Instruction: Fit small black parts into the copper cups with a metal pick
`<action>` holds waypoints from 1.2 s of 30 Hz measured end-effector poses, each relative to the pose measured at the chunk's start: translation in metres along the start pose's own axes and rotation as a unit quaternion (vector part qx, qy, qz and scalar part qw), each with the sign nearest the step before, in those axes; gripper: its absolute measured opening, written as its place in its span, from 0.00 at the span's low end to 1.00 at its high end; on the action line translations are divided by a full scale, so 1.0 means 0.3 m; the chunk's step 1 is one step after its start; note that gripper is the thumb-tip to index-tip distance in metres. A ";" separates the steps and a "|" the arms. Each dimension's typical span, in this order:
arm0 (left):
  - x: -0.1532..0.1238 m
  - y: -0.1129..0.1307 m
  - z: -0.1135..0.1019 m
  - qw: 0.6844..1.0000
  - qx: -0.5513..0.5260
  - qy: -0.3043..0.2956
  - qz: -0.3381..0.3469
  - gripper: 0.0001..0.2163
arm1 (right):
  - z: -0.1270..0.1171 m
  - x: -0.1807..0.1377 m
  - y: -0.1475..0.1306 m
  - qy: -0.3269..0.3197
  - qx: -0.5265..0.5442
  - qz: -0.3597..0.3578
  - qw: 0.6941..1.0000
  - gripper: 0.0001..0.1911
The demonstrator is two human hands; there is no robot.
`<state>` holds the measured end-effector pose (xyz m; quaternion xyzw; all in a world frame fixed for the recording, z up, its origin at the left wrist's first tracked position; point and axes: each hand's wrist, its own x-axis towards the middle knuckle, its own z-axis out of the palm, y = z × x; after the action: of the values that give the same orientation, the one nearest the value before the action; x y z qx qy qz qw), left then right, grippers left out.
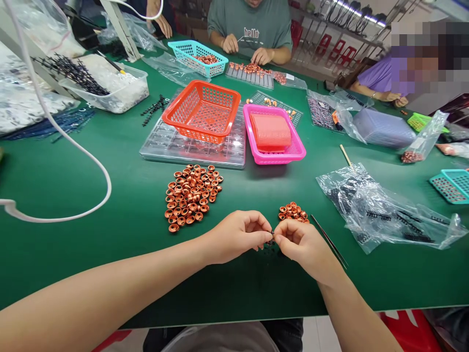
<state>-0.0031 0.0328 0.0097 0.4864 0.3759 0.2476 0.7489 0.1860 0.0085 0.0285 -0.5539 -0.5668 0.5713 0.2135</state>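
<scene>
My left hand (240,234) and my right hand (302,242) meet fingertip to fingertip over the green table (73,171). Both are pinched on one tiny dark part (271,233) between them. Under the fingers lie a few small black pieces (269,246). A big heap of copper coil rings (190,195) lies to the left of my hands. A small heap of copper rings (292,212) sits just behind my right hand. Thin tweezers (330,242) lie to the right of it.
An orange basket (201,110) stands on clear plastic trays (190,146); a pink basket (273,134) holds a red pad. A plastic bag (384,210) of black parts lies right. A white cable (66,142) loops left. Across the table a person (249,29) works by a teal basket (200,57).
</scene>
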 end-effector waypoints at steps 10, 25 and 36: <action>0.008 -0.020 0.012 0.997 0.032 0.063 -0.022 0.05 | 0.057 0.002 0.023 0.133 -0.249 -0.128 0.951 0.04; 0.013 -0.006 -0.001 0.997 0.004 0.058 -0.045 0.05 | 0.015 -0.001 0.048 0.126 -0.379 -0.117 0.909 0.07; 0.019 0.006 -0.017 0.998 0.005 0.025 -0.060 0.05 | 0.026 0.009 0.056 0.102 -0.430 -0.099 0.892 0.06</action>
<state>-0.0039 0.0405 0.0084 0.4608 0.4240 0.2121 0.7503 0.1848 0.0032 0.0106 -0.5875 -0.7842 0.1885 0.0668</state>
